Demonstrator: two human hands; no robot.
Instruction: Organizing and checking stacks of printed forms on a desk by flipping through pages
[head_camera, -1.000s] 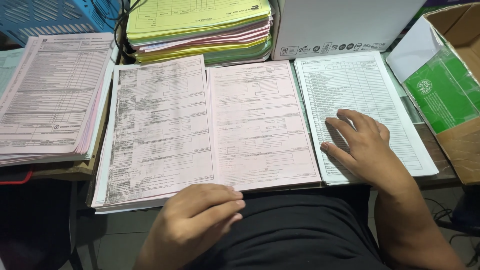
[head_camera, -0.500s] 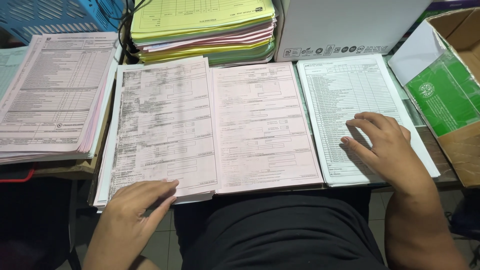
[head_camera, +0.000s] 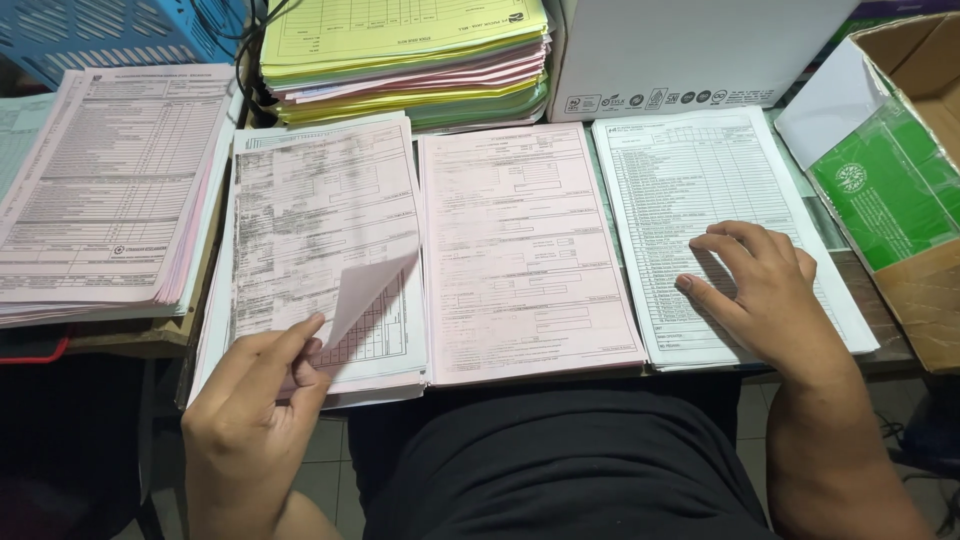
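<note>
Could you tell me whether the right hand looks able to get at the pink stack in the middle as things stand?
Probably yes. The right hand rests flat on the white form stack, directly beside the pink stack. Nothing lies on the pink sheets or between them and the hand.

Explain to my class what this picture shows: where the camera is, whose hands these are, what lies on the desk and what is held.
The camera sits on a person's head and looks down at their own two bare hands; there is no machine. The left hand pinches the lower corner of the top sheet of a pale form stack and curls it up. The right hand lies flat on a white printed stack. Between them lies a pink form stack. Another pink stack is at the left, a yellow and pink pile and a white box at the back, and a cardboard box with a green packet at the right.
</note>
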